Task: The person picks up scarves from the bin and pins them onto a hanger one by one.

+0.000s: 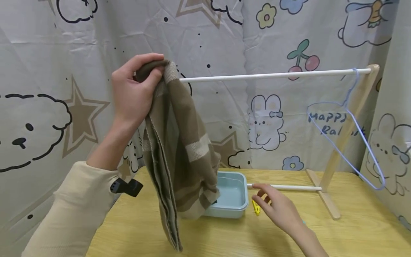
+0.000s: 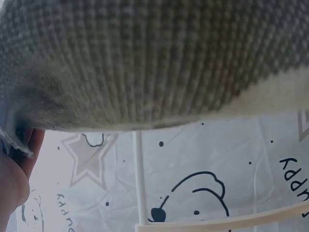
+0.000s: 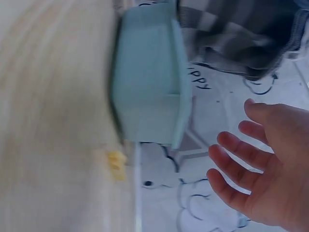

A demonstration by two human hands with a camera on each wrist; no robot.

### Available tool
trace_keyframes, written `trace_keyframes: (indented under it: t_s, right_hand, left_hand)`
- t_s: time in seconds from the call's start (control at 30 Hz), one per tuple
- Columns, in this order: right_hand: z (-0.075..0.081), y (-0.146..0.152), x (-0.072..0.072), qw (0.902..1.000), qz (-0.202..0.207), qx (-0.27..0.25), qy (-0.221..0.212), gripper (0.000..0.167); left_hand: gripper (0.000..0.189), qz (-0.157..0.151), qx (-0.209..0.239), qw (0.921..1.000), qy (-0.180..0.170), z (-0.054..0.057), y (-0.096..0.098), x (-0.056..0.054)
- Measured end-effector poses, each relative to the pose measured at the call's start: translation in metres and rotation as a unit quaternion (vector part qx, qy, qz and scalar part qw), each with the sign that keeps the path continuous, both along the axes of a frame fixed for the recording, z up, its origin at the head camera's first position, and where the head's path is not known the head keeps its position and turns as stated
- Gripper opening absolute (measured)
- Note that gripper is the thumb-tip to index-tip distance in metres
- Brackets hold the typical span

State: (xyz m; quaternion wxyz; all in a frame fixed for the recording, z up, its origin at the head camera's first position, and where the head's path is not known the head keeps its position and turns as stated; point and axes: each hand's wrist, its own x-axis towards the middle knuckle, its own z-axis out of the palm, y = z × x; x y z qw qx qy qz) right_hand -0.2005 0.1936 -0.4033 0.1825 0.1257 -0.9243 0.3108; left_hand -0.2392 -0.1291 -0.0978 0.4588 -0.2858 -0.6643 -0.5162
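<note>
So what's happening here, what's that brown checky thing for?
A person's left hand is pinching a brown checked cloth and holding it up so it hangs down. I can't tell what it's for. The right hand holds nothing; its fingers are loosely bent above the table, near a small yellow clip and a pale blue tub. Behind, a blue hanger hangs from the white rail, with no cloth on it.
</note>
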Motion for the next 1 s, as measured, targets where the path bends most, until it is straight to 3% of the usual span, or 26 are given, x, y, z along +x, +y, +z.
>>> trace_keyframes:
  t_s: [0.2,0.4,0.63,0.87,1.0]
  right_hand:
    - [0.031,0.013,0.008,0.9941,-0.001,0.036,0.102,0.040]
    - [0.069,0.034,0.009,0.9798,-0.011,0.059,0.191,0.048]
    - [0.106,0.064,0.016,0.9704,-0.027,0.062,0.232,0.056]
    - [0.122,0.089,0.022,0.9640,-0.055,0.062,0.252,0.053]
    - [0.128,0.099,0.024,0.9599,-0.072,0.082,0.259,0.053]
  left_hand:
    - [0.018,-0.012,0.021,0.9993,0.028,-0.012,-0.003,0.004]
    - [0.018,-0.013,0.062,0.9973,0.038,-0.005,-0.010,0.005]
    - [0.018,-0.011,0.063,0.9968,0.048,-0.003,-0.013,0.006]
    - [0.018,-0.023,0.066,0.9963,0.051,-0.005,-0.010,0.002]
    - [0.018,-0.016,0.048,0.9958,0.076,-0.007,-0.016,-0.003]
